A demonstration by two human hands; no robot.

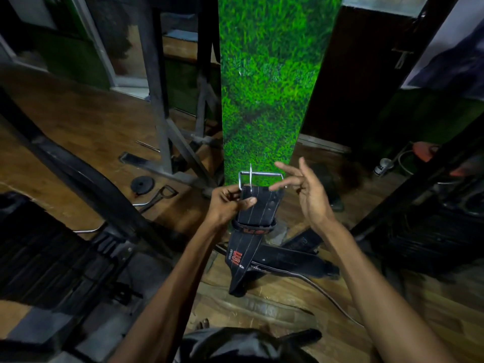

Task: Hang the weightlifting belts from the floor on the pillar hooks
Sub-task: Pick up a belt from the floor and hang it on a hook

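A person's left hand (227,205) grips the buckle end of a black weightlifting belt (250,226), fingers curled round the leather just below the metal buckle (260,178), in front of a pillar (267,82) covered in a green grass print. The belt is held upright, buckle at the top with its prong pointing up, and the rest hangs down toward the near floor, its lower part showing red and white lettering. The right hand (306,191) is raised just to the right of the buckle, fingers spread and loosely extended, its fingertips close to the buckle's right corner; whether they touch it cannot be told. A second black belt (290,260) lies flat on the wooden floor (78,119) at the foot of the pillar, to the right of the hanging one. To the left stand dark metal gym frames (159,100), with a small weight plate (142,183) and a cable handle (163,193) on the floor beside them. No hooks can be made out on the pillar's visible face.
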